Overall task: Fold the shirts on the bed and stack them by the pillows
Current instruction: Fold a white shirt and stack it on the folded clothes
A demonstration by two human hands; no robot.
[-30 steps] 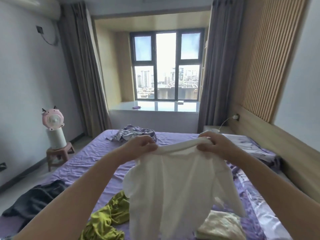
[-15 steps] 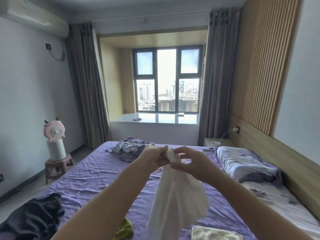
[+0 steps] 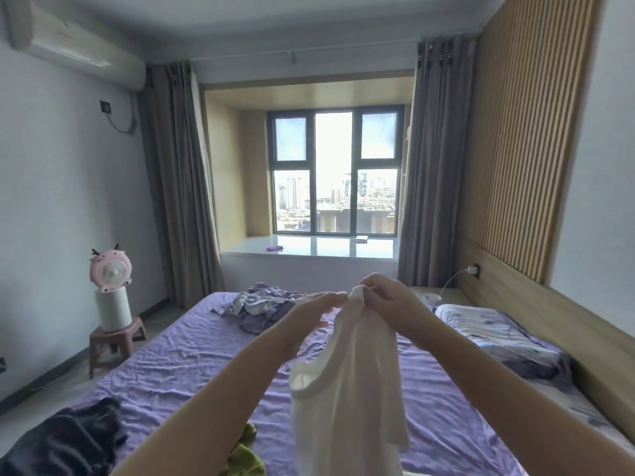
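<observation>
The right hand [image 3: 391, 305] pinches the top edge of a white shirt [image 3: 347, 389], which hangs in a narrow bunch straight below the grip, above the purple bed [image 3: 192, 359]. The left hand [image 3: 312, 309] reaches in beside the pinch with fingers nearly straight; whether it touches the cloth cannot be told. The fabric looks light, thin and limp, so it will likely sag and twist. Taking hold at 2 shoulder points, either side of the grip, should spread it flat.
</observation>
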